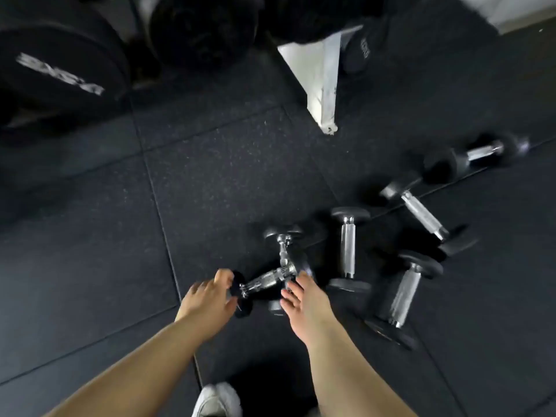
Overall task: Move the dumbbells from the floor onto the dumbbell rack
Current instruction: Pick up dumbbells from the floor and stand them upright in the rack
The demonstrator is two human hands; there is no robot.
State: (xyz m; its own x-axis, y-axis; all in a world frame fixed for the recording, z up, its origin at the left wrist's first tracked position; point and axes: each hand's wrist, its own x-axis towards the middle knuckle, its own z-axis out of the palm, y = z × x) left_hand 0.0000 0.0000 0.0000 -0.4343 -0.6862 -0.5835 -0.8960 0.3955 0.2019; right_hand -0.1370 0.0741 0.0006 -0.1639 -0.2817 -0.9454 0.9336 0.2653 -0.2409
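Several chrome-handled dumbbells with black heads lie scattered on the black rubber floor (225,182). The nearest dumbbell (267,279) lies slanted between my hands. My left hand (207,299) reaches its left head, with relaxed fingertips at the disc's edge. To the right, my right hand (301,302) spreads straight fingers beside the right head and holds nothing. A small dumbbell (282,245) lies just beyond. Others lie to the right: one straight (348,248), one slanted (404,293), one further out (424,215). The rack's white leg (322,85) stands at the top centre.
Large black weights (204,28) sit at the top by the rack, and a lettered black plate (54,73) is at the top left. Another dumbbell (481,152) lies far right. My white shoe (216,400) is at the bottom edge.
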